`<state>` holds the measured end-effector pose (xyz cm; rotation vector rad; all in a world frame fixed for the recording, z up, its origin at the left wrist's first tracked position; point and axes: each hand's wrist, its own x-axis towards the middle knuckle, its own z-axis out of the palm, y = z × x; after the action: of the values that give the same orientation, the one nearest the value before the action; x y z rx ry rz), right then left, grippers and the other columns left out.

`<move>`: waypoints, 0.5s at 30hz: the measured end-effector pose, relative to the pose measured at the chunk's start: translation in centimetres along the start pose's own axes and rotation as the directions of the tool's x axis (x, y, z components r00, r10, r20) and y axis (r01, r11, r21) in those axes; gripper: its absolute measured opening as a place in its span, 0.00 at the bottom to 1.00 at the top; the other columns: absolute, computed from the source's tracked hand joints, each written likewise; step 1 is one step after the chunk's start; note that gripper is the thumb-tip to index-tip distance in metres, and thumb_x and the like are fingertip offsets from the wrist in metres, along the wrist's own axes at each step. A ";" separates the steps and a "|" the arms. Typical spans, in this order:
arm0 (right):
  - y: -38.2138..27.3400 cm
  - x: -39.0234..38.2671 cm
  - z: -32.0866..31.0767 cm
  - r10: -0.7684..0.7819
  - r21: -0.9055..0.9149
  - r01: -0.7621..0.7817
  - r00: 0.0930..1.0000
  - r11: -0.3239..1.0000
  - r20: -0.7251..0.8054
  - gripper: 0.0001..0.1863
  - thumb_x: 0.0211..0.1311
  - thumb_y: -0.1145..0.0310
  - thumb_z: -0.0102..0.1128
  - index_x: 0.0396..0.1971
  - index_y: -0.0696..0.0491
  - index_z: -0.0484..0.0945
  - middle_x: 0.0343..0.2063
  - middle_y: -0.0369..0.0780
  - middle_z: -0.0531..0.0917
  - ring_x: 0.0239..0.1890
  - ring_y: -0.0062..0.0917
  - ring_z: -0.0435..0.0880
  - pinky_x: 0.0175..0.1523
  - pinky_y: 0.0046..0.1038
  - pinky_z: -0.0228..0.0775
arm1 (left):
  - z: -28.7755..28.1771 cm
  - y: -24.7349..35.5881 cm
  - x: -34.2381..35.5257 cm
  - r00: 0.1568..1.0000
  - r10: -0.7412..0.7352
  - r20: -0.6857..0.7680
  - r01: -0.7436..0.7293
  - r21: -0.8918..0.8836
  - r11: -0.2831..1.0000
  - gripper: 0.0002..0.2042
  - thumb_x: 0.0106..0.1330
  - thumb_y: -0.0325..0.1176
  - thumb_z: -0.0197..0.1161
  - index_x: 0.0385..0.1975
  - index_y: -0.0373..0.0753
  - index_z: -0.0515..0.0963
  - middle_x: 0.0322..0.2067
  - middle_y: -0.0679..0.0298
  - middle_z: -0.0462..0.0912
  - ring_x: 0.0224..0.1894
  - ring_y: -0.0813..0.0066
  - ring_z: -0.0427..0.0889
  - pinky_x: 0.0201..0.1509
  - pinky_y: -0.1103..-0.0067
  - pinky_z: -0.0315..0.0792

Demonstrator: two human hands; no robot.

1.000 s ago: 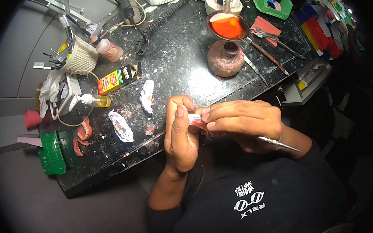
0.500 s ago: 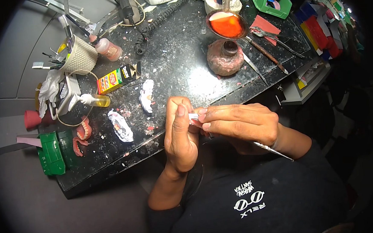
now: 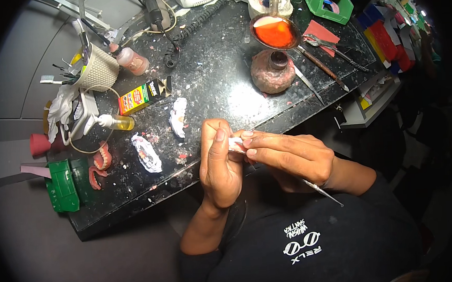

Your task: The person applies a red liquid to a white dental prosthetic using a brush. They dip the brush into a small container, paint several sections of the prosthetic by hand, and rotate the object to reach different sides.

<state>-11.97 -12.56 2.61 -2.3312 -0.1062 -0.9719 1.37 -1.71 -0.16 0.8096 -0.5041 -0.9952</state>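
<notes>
My left hand (image 3: 218, 164) is closed, its thumb up, gripping a small white-and-pink dental piece (image 3: 236, 145) at the table's front edge. Most of that piece is hidden by my fingers. My right hand (image 3: 297, 156) reaches across from the right, its fingertips on the piece's right side. A thin metal dental carver (image 3: 324, 192) is held in the same hand, one slender end sticking out below the palm toward the dark shirt. On the table to the left lie two white plaster pieces (image 3: 147, 154) with pinkish patches.
Pink dentures (image 3: 102, 159) and a green box (image 3: 63, 186) lie at the left. A small carton (image 3: 141, 96) and a yellow-liquid bottle (image 3: 122, 122) are farther back. Right of centre, a pan of red liquid (image 3: 275, 33) sits beside a round, wax-spattered burner (image 3: 272, 73). Tweezers (image 3: 309, 84) lie nearby.
My right hand has shifted slightly, and the carver's free end has swung down and left. A little more of the white-and-pink piece shows between my hands.
</notes>
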 end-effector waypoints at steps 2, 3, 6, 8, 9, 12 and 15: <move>-0.1 -0.1 0.1 0.005 -0.012 -0.005 1.000 1.000 -0.004 0.16 0.49 0.84 0.64 0.42 0.70 0.80 0.42 0.55 0.84 0.47 0.43 0.88 0.52 0.35 0.83 | 0.0 -0.1 0.0 1.000 0.002 -0.002 -0.002 -0.014 1.000 0.09 0.78 0.34 0.39 0.38 0.38 0.63 0.34 0.64 0.63 0.38 0.77 0.71 0.45 0.79 0.68; -0.1 -0.2 0.2 0.010 -0.023 -0.010 1.000 1.000 -0.008 0.16 0.49 0.85 0.63 0.41 0.70 0.80 0.42 0.55 0.84 0.46 0.43 0.88 0.51 0.35 0.83 | 0.0 -0.1 0.0 1.000 0.004 -0.002 -0.004 -0.045 0.999 0.08 0.77 0.34 0.39 0.38 0.37 0.63 0.34 0.63 0.64 0.38 0.75 0.72 0.46 0.78 0.69; -0.2 -0.3 0.2 0.012 -0.023 -0.012 1.000 1.000 -0.020 0.16 0.49 0.86 0.63 0.41 0.70 0.80 0.41 0.55 0.84 0.45 0.43 0.88 0.49 0.34 0.84 | -0.1 -0.2 0.0 1.000 -0.001 -0.005 0.000 -0.089 0.996 0.08 0.77 0.34 0.39 0.39 0.37 0.62 0.35 0.62 0.65 0.39 0.73 0.74 0.47 0.76 0.70; -0.2 -0.4 0.2 0.015 -0.023 -0.016 1.000 1.000 -0.022 0.16 0.49 0.85 0.64 0.41 0.70 0.80 0.41 0.55 0.84 0.45 0.42 0.88 0.49 0.34 0.84 | -0.3 -0.3 0.0 1.000 -0.011 -0.007 0.010 -0.105 0.994 0.08 0.76 0.34 0.39 0.39 0.37 0.62 0.35 0.62 0.65 0.39 0.72 0.75 0.47 0.76 0.71; -0.2 -0.5 0.1 0.019 -0.024 -0.020 1.000 1.000 -0.023 0.15 0.50 0.84 0.64 0.41 0.70 0.80 0.41 0.55 0.84 0.44 0.42 0.88 0.48 0.33 0.84 | -0.4 -0.4 0.1 1.000 -0.004 -0.005 0.004 -0.113 0.994 0.08 0.76 0.34 0.39 0.39 0.37 0.62 0.35 0.61 0.66 0.39 0.72 0.75 0.47 0.75 0.71; 0.1 -0.1 -0.5 0.009 0.019 -0.010 1.000 1.000 0.025 0.15 0.51 0.80 0.65 0.41 0.69 0.80 0.40 0.55 0.84 0.44 0.42 0.88 0.47 0.33 0.85 | -0.6 -0.4 0.2 1.000 0.006 0.002 -0.005 -0.122 0.992 0.08 0.76 0.35 0.40 0.40 0.37 0.62 0.35 0.61 0.66 0.39 0.72 0.75 0.47 0.76 0.71; 0.3 -0.3 -0.4 0.008 0.028 -0.009 1.000 1.000 0.025 0.17 0.52 0.77 0.66 0.41 0.69 0.80 0.41 0.55 0.84 0.44 0.42 0.88 0.47 0.33 0.85 | -0.6 -0.3 0.3 1.000 -0.016 0.023 0.019 -0.138 0.990 0.08 0.76 0.35 0.40 0.40 0.38 0.62 0.35 0.62 0.66 0.38 0.73 0.75 0.46 0.77 0.71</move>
<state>-12.33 -12.96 2.50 -2.3169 -0.1189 -0.9314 1.73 -1.87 -0.77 0.6804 -0.4425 -1.0443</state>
